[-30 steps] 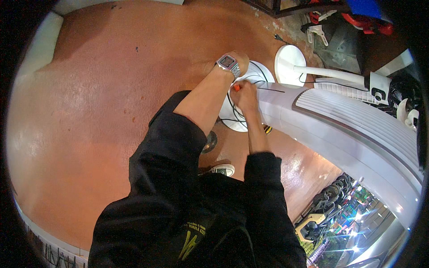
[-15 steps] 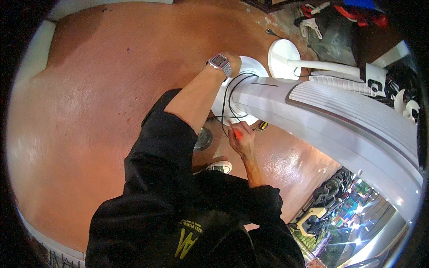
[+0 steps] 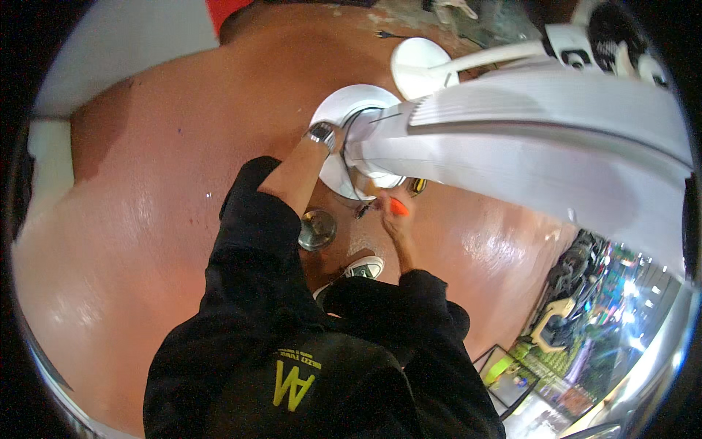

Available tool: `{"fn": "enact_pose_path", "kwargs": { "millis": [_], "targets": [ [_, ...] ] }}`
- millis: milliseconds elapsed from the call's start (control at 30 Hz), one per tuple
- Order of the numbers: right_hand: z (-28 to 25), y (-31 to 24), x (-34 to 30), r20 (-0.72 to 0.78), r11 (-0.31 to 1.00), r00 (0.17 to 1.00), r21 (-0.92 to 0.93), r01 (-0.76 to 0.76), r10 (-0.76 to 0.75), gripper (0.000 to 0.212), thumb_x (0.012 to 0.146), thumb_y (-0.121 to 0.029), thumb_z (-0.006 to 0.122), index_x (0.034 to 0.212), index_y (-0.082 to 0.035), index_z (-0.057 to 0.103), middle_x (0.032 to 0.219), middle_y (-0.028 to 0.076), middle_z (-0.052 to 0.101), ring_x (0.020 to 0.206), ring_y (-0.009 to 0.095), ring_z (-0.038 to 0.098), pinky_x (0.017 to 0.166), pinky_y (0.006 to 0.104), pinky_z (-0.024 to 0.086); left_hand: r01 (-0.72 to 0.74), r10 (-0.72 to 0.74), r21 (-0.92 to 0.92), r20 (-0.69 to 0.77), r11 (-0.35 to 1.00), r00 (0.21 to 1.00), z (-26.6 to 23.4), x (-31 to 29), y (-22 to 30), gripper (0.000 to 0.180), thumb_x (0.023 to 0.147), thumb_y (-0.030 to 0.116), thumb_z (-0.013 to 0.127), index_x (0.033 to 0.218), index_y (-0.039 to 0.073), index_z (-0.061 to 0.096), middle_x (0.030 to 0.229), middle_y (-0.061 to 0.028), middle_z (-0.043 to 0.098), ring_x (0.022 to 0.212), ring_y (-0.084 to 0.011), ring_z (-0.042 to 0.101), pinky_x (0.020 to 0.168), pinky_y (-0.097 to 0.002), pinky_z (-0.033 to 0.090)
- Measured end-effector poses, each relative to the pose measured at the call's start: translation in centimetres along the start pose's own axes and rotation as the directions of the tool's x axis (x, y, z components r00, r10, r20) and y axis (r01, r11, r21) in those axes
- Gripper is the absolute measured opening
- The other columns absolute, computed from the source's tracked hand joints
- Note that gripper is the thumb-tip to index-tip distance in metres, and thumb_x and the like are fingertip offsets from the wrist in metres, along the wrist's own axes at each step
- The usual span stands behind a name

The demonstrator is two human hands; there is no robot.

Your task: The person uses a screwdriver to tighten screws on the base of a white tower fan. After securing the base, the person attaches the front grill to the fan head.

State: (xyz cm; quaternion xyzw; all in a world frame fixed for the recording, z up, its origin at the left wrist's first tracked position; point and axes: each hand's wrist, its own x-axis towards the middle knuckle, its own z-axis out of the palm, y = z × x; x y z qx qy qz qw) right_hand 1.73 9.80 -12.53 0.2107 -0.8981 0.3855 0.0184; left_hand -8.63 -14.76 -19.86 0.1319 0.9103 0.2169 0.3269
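Note:
A tall white tower fan [image 3: 497, 150] leans away to the right above its round white base [image 3: 356, 96]. My left hand [image 3: 338, 137], below a wristwatch, is against the foot of the column; its fingers are hidden. Black cord [image 3: 346, 146] curves round the column's foot beside it. My right hand [image 3: 397, 225], somewhat blurred, is closed round a small tool with an orange handle [image 3: 398, 207] at the near rim of the base. The tool's working end cannot be made out. Dark cord ends [image 3: 363, 211] show just left of that hand.
A round, shiny dish [image 3: 317, 230] lies on the reddish floor [image 3: 168, 241] near my shoe [image 3: 364, 268]. A yellow and black object [image 3: 417, 186] sits by the base. Behind stands a white pedestal fan's round base [image 3: 420, 67], with a plug [image 3: 391, 34] beyond.
My left hand has moved from the base's far side to the column's foot. The wide cord loop now lies closer to the column. The whole view has shifted; my right hand keeps the orange-handled tool.

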Motion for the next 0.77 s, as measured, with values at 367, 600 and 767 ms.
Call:
{"fn": "enact_pose_path", "kwargs": {
  "millis": [367, 600, 767],
  "targets": [
    [-3.0, 9.0, -0.2, -0.272, 0.369, 0.351, 0.896, -0.246, 0.896, 0.021, 0.091, -0.02, 0.061, 0.077, -0.006, 0.055, 0.065, 0.005, 0.059, 0.056, 0.01, 0.057, 0.049, 0.0242, 0.046, -0.076, 0.076, -0.078, 0.001, 0.994, 0.997, 7.5, -4.1, 9.9, 0.015, 0.086, 0.017, 0.053, 0.088, 0.008, 0.064, 0.101, -0.0193, 0.064, 0.091, -0.0338, 0.065, 0.069, -0.0456, 0.053],
    [1.2, 8.6, 4.7, -0.365, 0.589, 0.615, 0.781, -0.207, 0.7, 0.016, 0.085, -0.014, 0.068, 0.078, -0.002, 0.06, 0.066, 0.004, 0.06, 0.058, 0.01, 0.056, 0.053, 0.0246, 0.046, -0.169, 0.29, 0.478, -0.192, 0.862, 0.938, 9.4, -3.2, 13.4, 0.091, 0.062, 0.049, 0.078, 0.138, 0.021, 0.038, 0.144, -0.0236, 0.03, 0.129, -0.0398, 0.034, 0.097, -0.0478, 0.037],
    [2.9, 9.1, 7.5, -0.406, 0.876, 0.803, 0.397, -0.275, 0.436, 0.012, 0.079, -0.015, 0.07, 0.079, -0.005, 0.064, 0.087, 0.009, 0.067, 0.076, 0.026, 0.061, 0.072, 0.032, 0.048, -0.22, 0.236, 0.562, 0.046, 0.797, 0.971, 12.3, 0.3, 12.9, 0.108, 0.059, 0.058, 0.077, 0.147, 0.026, 0.024, 0.149, -0.013, 0.027, 0.134, -0.0331, 0.028, 0.101, -0.0518, 0.031]
  ]
}}
